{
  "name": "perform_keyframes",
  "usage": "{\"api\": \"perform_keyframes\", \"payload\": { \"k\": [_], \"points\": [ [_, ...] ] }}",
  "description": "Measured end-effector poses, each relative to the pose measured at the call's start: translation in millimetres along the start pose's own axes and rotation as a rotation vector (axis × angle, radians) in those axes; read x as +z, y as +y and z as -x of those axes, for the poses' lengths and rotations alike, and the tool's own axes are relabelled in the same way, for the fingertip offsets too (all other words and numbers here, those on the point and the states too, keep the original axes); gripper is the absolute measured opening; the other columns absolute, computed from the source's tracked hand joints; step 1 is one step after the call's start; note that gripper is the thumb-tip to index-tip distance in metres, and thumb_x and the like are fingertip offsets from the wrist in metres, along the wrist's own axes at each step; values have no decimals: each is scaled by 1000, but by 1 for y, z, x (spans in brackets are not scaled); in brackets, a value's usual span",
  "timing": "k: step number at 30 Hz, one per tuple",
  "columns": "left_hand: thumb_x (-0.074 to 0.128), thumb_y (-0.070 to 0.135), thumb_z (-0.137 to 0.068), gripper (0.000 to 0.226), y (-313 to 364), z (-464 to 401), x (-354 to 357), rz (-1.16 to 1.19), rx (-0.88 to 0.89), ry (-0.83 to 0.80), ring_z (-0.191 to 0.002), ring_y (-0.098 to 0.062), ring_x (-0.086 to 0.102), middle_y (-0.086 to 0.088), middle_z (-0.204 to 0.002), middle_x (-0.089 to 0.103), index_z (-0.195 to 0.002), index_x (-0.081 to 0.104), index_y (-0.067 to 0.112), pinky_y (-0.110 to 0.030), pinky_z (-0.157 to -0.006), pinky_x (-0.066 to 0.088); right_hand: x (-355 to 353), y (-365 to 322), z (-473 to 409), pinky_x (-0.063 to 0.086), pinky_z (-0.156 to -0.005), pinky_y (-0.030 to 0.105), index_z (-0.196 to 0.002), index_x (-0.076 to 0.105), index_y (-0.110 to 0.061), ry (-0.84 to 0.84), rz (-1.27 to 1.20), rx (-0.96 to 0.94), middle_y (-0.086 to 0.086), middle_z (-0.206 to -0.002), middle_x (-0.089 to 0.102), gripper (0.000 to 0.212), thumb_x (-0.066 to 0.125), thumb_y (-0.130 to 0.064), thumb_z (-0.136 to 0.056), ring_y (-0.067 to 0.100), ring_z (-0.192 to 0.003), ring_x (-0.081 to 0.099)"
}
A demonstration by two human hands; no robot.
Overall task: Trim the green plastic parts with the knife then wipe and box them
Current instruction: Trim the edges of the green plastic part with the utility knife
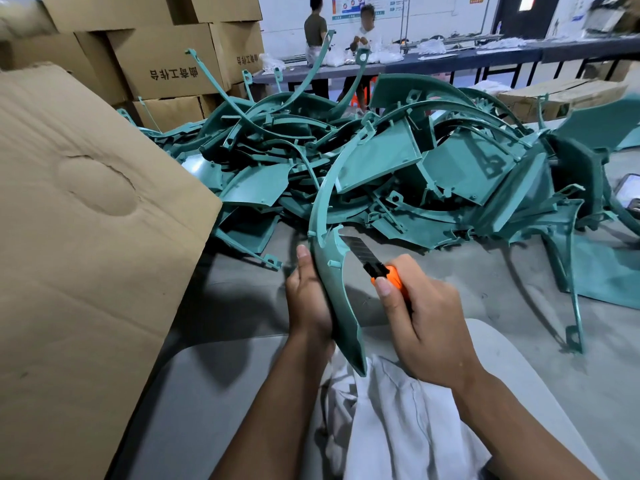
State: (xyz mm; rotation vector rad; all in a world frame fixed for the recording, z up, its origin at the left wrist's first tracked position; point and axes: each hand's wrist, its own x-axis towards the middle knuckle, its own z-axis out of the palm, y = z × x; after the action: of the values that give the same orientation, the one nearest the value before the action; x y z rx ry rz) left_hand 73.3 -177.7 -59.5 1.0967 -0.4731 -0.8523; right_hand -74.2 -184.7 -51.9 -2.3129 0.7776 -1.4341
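My left hand grips a long curved green plastic part upright, its lower tip down by a white cloth on my lap. My right hand holds an orange utility knife. The knife's dark blade is extended and touches the part's right edge just above my fingers. A large tangled heap of green parts lies on the grey table behind. A big open cardboard box stands at my left, its flap facing me.
Stacked cardboard boxes fill the back left. Two people stand at a long table in the background. A phone lies at the right edge among the parts. More green pieces spread over the table at right.
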Motion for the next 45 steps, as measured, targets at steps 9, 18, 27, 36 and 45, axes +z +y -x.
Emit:
{"api": "perform_keyframes", "payload": {
  "k": [9,18,27,36,45],
  "points": [
    [36,51,-107,53,1,0,0,-19,-19,11,-43,-8,43,8,-47,49,-68,51,18,-23,-47,37,1,-1,2,25,-53,14,-88,49,-13,-14,8,-21,-16,-62,31,30,40,-34,-108,3,-53,36],
    [38,52,-107,53,2,-1,-4,14,-22,-21,-42,-6,47,9,-46,51,-70,49,16,-20,-45,40,0,-2,4,27,-50,23,-91,54,-13,-130,-21,-103,-16,-64,32,30,43,-36,-108,7,-52,34],
    [38,55,-106,54,8,-6,-9,-105,-41,47,-40,-9,48,5,-48,53,-71,52,16,-18,-41,39,-5,3,0,36,-53,32,-89,57,-11,-23,53,-79,-8,-67,42,30,47,-33,-107,13,-56,40],
    [42,46,-108,52,32,-20,-27,-365,128,127,-80,-22,60,-11,-83,65,-91,69,6,-36,-78,50,-16,9,1,38,-51,33,-86,63,-16,-209,-34,-181,-11,-65,45,29,54,-38,-104,9,-56,43],
    [43,51,-107,58,34,-22,-35,-475,198,121,-79,-25,61,-6,-75,66,-79,65,6,-40,-78,50,-15,8,-1,40,-51,38,-90,61,-15,-82,130,-105,-9,-67,47,30,51,-39,-105,14,-56,45]
  ]
}}
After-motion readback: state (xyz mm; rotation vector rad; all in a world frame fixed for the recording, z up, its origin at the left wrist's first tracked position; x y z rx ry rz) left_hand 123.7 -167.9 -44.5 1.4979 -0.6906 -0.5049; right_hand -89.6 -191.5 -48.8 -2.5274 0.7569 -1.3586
